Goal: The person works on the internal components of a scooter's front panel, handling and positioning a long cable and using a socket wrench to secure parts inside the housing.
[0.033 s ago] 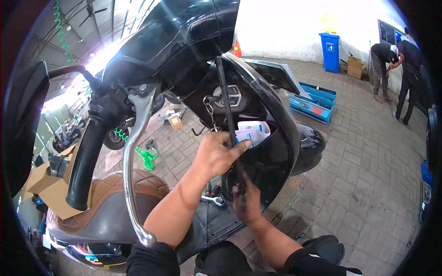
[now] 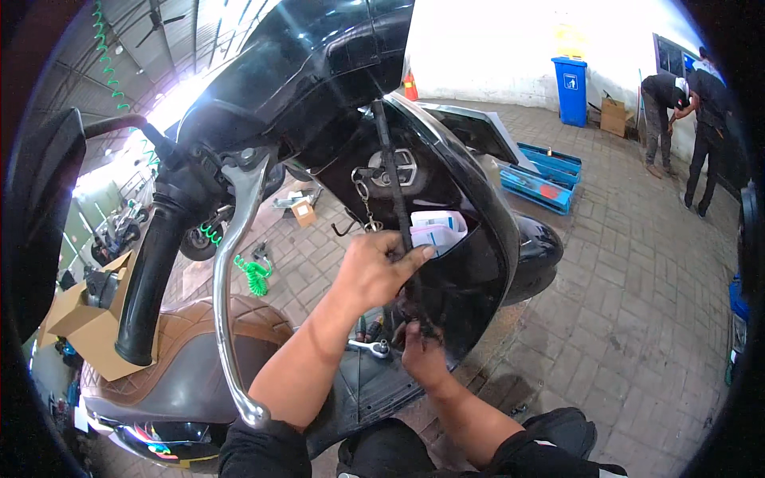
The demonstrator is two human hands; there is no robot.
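A long black wrapped cable (image 2: 396,183) hangs from under the front of a black scooter (image 2: 470,295). Near its middle my left hand (image 2: 376,267) is closed round it, thumb pointing right. Just below, at the cable's lower part, my right hand (image 2: 424,354) has its fingers curled together; they are dark and slightly blurred, and what they hold is hidden. Folded papers (image 2: 438,229) stick out of a pocket beside my left thumb. Left of the cable, a key ring (image 2: 364,191) dangles at the lock. A ratchet wrench (image 2: 370,347) lies on the footboard.
The handlebar grip (image 2: 147,279) and silver brake lever (image 2: 225,319) rise at the left. A cardboard box (image 2: 103,334) stands by the brown seat (image 2: 199,327). Beyond are a blue toolbox (image 2: 543,179), a blue bin (image 2: 571,92) and two people (image 2: 701,119).
My right hand has shifted slightly left, and its fingers have drawn in closer together by the cable. My left hand keeps its grip in nearly the same place.
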